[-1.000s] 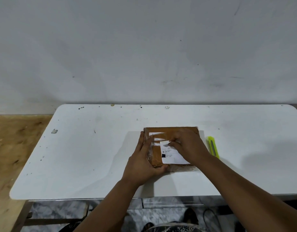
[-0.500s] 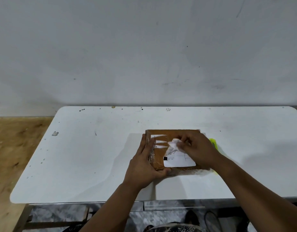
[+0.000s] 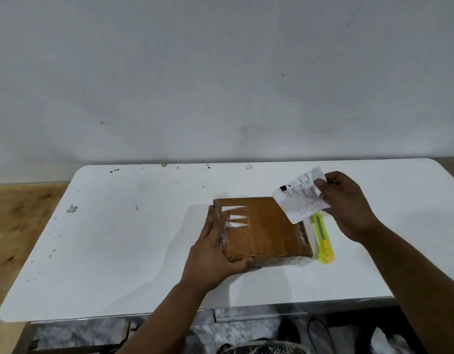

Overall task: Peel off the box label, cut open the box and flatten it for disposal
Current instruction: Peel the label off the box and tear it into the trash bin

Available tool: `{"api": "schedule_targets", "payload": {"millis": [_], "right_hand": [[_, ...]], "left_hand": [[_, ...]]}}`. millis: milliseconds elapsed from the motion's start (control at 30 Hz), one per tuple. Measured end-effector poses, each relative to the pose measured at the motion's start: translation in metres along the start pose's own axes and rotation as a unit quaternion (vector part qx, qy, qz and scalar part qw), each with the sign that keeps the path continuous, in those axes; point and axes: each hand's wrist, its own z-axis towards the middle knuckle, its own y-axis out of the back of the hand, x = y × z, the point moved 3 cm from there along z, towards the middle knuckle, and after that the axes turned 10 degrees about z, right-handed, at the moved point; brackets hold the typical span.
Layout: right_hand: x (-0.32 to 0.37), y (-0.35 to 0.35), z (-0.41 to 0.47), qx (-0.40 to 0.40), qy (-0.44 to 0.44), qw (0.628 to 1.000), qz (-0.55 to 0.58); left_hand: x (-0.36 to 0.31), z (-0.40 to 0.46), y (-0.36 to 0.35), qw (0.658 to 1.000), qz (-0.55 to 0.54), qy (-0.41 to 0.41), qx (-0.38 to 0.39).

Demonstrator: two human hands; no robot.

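A flat brown cardboard box (image 3: 265, 227) lies on the white table (image 3: 118, 238), with white torn label scraps near its left end. My left hand (image 3: 213, 247) presses on the box's left edge, thumb at the near corner. Above the box's right far corner, my right hand (image 3: 346, 203) pinches the peeled white label (image 3: 298, 198), which is clear of the box. A yellow utility knife (image 3: 323, 238) lies on the table just right of the box, under the label.
The table's far edge meets a grey wall (image 3: 220, 72). Wooden floor (image 3: 19, 221) shows to the left. Below the near edge I see a drawer front (image 3: 259, 315) and dark items on the floor.
The right hand has pulled the label fully off the box and lifted it up and to the right. The left hand keeps holding the box, and the knife is now uncovered.
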Motion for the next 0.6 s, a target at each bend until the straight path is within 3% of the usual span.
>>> {"api": "schedule_targets", "payload": {"millis": [200, 333, 467, 600], "right_hand": [[-0.013, 0.002, -0.014, -0.048, -0.037, 0.992, 0.110], [-0.013, 0.010, -0.034, 0.006, 0.007, 0.996, -0.093], [-0.006, 0.021, -0.048, -0.027, 0.120, 0.966, -0.227], [0.006, 0.042, -0.057, -0.073, 0.144, 0.965, -0.205]], "left_hand": [[-0.006, -0.003, 0.006, 0.999, -0.020, 0.028, 0.007], [-0.017, -0.003, 0.013, 0.988, 0.153, 0.009, -0.007], [-0.039, 0.007, 0.015, 0.974, 0.217, -0.002, 0.061], [-0.045, 0.014, 0.011, 0.967, 0.237, 0.020, 0.089]]}}
